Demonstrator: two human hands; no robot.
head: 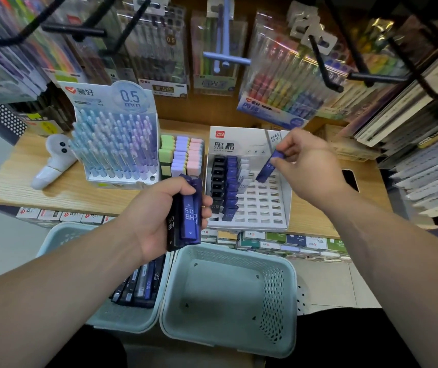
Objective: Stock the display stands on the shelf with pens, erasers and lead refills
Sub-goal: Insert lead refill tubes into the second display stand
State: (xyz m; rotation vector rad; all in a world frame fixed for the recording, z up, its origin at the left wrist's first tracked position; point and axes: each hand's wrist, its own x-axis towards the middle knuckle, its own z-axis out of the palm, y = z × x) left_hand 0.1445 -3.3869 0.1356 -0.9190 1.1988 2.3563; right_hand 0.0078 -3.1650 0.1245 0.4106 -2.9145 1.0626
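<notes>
My left hand (pixel 159 216) grips a bundle of lead refill cases (pixel 187 221), dark and purple, marked HB 0.5, in front of the shelf edge. My right hand (pixel 308 160) pinches one purple refill case (pixel 267 168), tilted, above the white lead refill stand (pixel 263 205). That stand has a black column and a purple column filled on its left, plus a few white cases; its other slots show bare. The pen stand (pixel 118 144) is full of pastel pens. Between the stands sits the eraser tray (pixel 182 155) with green, lilac and pink erasers.
Two pale green baskets sit below: the left basket (pixel 122 317) holds more refill cases, the right basket (pixel 228 296) holds nothing. A white ghost-shaped tape dispenser (pixel 53 160) lies on the wooden shelf (pixel 61 192). Black hooks (pixel 326 67) with hanging pen packs jut out overhead. A phone (pixel 350 179) lies at right.
</notes>
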